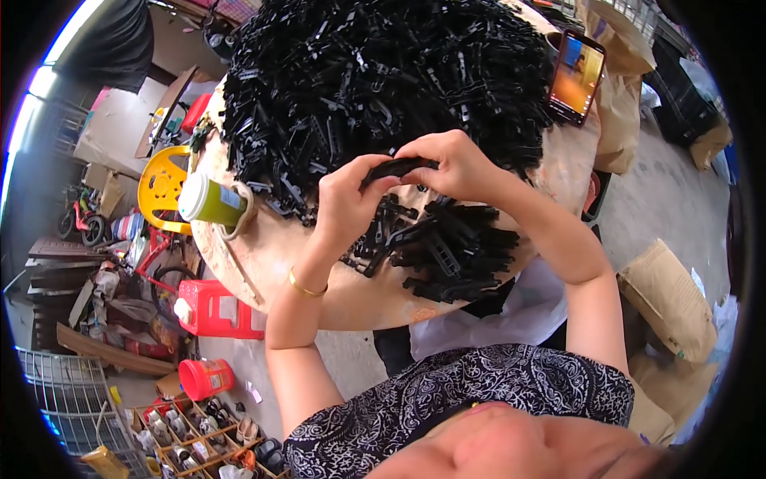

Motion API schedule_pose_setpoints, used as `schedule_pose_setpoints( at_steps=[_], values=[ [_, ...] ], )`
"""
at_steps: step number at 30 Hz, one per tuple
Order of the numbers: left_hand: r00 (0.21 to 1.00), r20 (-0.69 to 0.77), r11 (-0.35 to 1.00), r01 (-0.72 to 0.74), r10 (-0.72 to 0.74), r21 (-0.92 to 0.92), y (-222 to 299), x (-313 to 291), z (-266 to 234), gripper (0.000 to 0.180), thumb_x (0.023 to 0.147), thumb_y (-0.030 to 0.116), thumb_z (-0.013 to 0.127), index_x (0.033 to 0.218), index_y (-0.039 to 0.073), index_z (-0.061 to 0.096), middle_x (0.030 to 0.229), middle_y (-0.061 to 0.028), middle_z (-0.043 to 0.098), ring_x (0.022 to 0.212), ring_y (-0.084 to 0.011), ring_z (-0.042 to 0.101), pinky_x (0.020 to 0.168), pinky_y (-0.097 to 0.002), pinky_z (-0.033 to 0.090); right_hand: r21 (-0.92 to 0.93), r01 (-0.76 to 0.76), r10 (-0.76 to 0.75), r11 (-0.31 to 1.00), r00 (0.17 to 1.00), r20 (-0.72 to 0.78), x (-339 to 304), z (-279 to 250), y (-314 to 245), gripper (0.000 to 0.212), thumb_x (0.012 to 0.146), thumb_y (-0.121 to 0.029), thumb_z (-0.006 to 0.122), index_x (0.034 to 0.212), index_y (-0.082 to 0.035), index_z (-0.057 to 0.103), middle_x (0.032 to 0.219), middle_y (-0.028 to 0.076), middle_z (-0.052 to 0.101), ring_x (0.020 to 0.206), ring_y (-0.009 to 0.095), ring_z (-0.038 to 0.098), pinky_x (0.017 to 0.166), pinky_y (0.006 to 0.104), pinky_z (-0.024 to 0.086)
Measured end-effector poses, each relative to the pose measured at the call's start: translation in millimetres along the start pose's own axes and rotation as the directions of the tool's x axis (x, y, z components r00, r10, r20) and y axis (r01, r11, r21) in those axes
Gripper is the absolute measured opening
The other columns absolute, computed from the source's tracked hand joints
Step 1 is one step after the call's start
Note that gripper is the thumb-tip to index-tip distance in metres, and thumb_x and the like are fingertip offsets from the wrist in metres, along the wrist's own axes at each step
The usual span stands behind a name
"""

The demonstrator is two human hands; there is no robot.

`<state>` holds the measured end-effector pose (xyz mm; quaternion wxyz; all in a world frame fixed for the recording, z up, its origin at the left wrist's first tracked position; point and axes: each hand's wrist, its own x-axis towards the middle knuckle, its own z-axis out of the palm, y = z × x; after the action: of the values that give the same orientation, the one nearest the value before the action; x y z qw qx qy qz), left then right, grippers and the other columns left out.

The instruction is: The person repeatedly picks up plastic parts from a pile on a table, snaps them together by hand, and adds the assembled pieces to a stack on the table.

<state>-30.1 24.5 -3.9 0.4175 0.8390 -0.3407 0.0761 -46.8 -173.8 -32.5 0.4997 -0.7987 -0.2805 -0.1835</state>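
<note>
Between both hands I hold a slim black plastic part (pixel 399 168), one end in each hand, above the near side of the table. My left hand (pixel 348 195) pinches its left end, and my right hand (pixel 453 165) grips the right end from above. Just beyond them rises a large heap of black plastic parts (pixel 383 80). Below my right hand lies a smaller pile of similar parts (pixel 455 247), stacked more in line. A few loose black pieces (pixel 371 243) lie between this pile and my left wrist.
The round table (pixel 359 307) carries a green cup with a white lid (pixel 211 199) at left and a lit phone (pixel 576 78) leaning at far right. A red jug (pixel 215 310), a red bucket (pixel 206 378) and a yellow chair (pixel 165 188) stand left; paper sacks (pixel 669 299) lie right.
</note>
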Motion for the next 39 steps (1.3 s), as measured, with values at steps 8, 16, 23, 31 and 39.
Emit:
schedule_pose_setpoints(
  at_steps=[8,16,23,31,39],
  values=[
    [0.993,0.074,0.982,0.097,-0.086,-0.159,-1.9,2.7,-5.9,0.026,0.075,0.006,0.073,0.099,0.001,0.065,0.075,-0.0060,0.066,0.065,-0.0063,0.057,0.060,-0.0218,0.047,0.133,-0.208,0.191,0.969,0.972,0.134,2.6,-8.5,-2.1,0.021,0.079,-0.016,0.070,0.094,-0.002,0.068,0.082,0.009,0.068,0.074,0.014,0.064,0.067,0.0295,0.052],
    [0.948,0.223,0.973,-0.232,0.227,0.000,36.6,-27.7,13.9,0.035,0.068,0.014,0.077,0.099,0.002,0.066,0.092,-0.0110,0.064,0.085,-0.0285,0.059,0.076,-0.0346,0.049,-0.321,0.053,-0.055,0.946,0.998,0.001,1.2,-1.6,18.6,0.020,0.075,-0.028,0.070,0.082,-0.009,0.068,0.077,0.009,0.065,0.067,0.026,0.063,0.059,0.0348,0.049],
    [0.985,0.039,0.936,-0.173,0.169,0.308,1.4,15.5,-2.7,0.016,0.073,0.015,0.070,0.083,0.003,0.066,0.087,-0.0125,0.064,0.081,-0.0300,0.058,0.075,-0.0377,0.046,-0.656,0.142,-0.033,0.741,0.984,0.176,-8.4,24.6,19.1,0.010,0.071,-0.018,0.061,0.070,-0.008,0.061,0.075,0.009,0.062,0.073,0.025,0.063,0.062,0.0354,0.051],
    [0.970,-0.195,0.719,0.238,-0.144,0.653,-47.7,37.1,-14.7,0.043,0.080,0.022,0.067,0.113,-0.002,0.053,0.097,-0.0213,0.062,0.092,-0.0352,0.060,0.080,-0.0399,0.048,-0.364,0.040,-0.010,0.930,0.996,0.086,-5.7,9.0,7.4,0.028,0.070,-0.009,0.061,0.096,-0.001,0.060,0.079,0.015,0.062,0.075,0.030,0.063,0.068,0.0368,0.052],
    [0.896,0.175,0.797,0.442,-0.407,-0.411,-30.4,22.7,-14.9,0.026,0.093,0.019,0.054,0.111,0.001,0.062,0.090,-0.0050,0.066,0.072,-0.0118,0.060,0.063,-0.0233,0.047,0.399,-0.183,0.207,0.898,0.978,-0.018,3.5,-0.5,-3.1,0.026,0.069,-0.001,0.069,0.095,-0.003,0.065,0.080,0.005,0.063,0.073,0.015,0.060,0.070,0.0260,0.050]
  ],
)
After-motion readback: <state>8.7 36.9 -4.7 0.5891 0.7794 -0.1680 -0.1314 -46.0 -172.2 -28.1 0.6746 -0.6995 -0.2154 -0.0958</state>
